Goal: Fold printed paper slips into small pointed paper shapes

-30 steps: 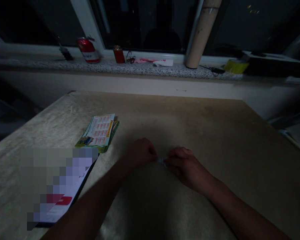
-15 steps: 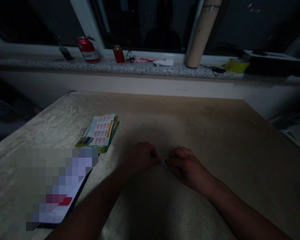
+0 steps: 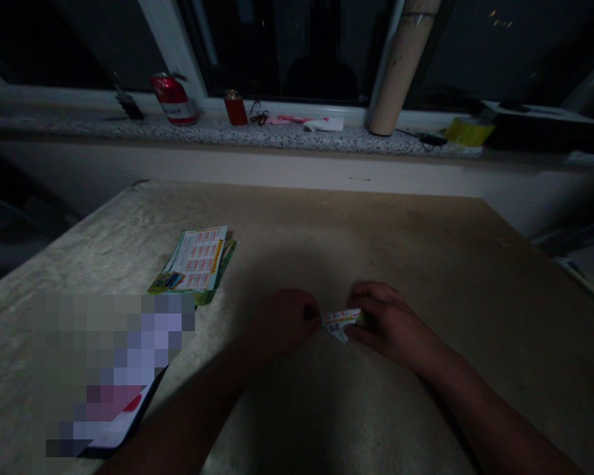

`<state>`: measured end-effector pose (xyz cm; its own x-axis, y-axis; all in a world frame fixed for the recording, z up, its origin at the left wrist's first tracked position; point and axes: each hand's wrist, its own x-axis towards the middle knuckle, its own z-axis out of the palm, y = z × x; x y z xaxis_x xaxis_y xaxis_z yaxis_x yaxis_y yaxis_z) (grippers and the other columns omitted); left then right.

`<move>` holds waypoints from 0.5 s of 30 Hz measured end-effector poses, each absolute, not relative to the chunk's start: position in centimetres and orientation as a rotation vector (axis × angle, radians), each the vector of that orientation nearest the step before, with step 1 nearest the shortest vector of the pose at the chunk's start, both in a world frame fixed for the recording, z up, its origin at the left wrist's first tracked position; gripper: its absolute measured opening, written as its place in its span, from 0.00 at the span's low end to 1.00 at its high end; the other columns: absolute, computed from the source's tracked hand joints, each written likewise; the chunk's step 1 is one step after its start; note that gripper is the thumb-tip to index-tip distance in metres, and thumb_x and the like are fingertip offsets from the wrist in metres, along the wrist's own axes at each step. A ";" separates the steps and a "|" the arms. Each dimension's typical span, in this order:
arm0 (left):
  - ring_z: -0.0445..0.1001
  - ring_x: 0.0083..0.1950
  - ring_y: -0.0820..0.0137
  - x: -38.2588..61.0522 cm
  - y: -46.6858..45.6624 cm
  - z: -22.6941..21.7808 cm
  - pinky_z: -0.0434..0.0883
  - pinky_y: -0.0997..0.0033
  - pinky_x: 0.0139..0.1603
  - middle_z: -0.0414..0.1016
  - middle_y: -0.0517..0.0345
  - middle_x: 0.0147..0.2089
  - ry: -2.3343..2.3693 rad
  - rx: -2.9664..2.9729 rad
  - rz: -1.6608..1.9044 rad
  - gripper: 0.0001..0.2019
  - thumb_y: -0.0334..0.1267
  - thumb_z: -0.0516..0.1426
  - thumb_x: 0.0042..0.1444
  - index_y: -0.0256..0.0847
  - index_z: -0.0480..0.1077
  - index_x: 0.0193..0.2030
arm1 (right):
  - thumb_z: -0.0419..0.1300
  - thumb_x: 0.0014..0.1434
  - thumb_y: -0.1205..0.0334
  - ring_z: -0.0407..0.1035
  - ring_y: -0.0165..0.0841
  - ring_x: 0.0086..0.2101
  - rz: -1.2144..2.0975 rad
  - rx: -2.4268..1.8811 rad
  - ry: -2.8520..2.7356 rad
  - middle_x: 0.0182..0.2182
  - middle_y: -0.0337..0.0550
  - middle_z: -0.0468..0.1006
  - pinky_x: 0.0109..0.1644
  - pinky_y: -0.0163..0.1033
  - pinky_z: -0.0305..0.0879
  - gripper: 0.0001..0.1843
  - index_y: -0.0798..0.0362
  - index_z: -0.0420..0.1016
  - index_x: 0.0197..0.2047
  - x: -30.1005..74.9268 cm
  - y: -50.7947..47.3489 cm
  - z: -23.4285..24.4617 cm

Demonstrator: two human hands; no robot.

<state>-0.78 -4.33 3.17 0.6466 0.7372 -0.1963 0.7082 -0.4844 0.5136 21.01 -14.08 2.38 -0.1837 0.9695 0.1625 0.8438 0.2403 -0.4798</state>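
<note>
One small folded paper sits between your hands, just right and below centre frame. Long axis runs roughly left-right, a pointed corner aimed at frame bottom. Your left hand has its fingertips closed, pinching the left end; the paper lies right of them. Your right hand touches the other end, thumb and fingers partly parted; can't tell if it grips. Neither hand is clearly nearer.

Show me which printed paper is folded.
The small piece between the left hand and the right hand, its lower edge pointed; the other printed sheets lie flat, stacked farther left.
</note>
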 end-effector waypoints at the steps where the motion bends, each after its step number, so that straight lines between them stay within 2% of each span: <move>1: 0.77 0.38 0.66 -0.8 -4.4 3.2 0.66 0.69 0.36 0.81 0.57 0.37 1.127 2.301 0.068 0.09 0.42 0.58 0.55 0.43 0.78 0.35 | 0.70 0.55 0.61 0.67 0.44 0.54 0.398 -1.660 -2.084 0.52 0.49 0.74 0.59 0.52 0.62 0.15 0.50 0.77 0.45 21.0 -14.1 2.3; 5: 0.76 0.38 0.66 -0.9 -4.5 3.3 0.65 0.69 0.36 0.80 0.57 0.36 1.115 2.303 0.065 0.08 0.41 0.58 0.55 0.43 0.77 0.35 | 0.72 0.52 0.61 0.68 0.43 0.52 0.419 -1.650 -2.056 0.50 0.48 0.75 0.57 0.50 0.62 0.13 0.51 0.75 0.39 20.8 -13.9 2.2; 9: 0.74 0.38 0.67 -0.9 -4.7 3.2 0.64 0.69 0.37 0.78 0.57 0.37 1.071 2.345 0.135 0.06 0.40 0.60 0.54 0.41 0.74 0.35 | 0.72 0.52 0.65 0.71 0.37 0.40 0.457 -1.627 -2.022 0.34 0.39 0.77 0.49 0.45 0.64 0.11 0.51 0.73 0.35 20.4 -13.6 2.1; 11: 0.74 0.39 0.67 -0.8 -4.8 2.9 0.64 0.70 0.38 0.77 0.57 0.38 1.023 2.338 0.207 0.09 0.43 0.61 0.55 0.41 0.74 0.37 | 0.71 0.53 0.66 0.71 0.35 0.35 0.488 -1.611 -1.964 0.30 0.37 0.76 0.45 0.43 0.64 0.10 0.51 0.73 0.34 20.2 -13.6 1.9; 15: 0.73 0.38 0.68 -0.4 -4.7 2.3 0.64 0.70 0.39 0.76 0.58 0.37 0.864 2.344 0.248 0.15 0.52 0.58 0.61 0.41 0.74 0.39 | 0.71 0.54 0.64 0.72 0.34 0.34 0.574 -1.567 -1.801 0.30 0.38 0.77 0.40 0.39 0.65 0.07 0.50 0.76 0.34 19.9 -13.5 1.3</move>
<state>-0.44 -4.71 2.31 0.7683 0.6391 -0.0364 0.5223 -0.5931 0.6127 19.88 -13.55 1.28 -0.0513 0.9784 0.2004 0.6822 0.1809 -0.7084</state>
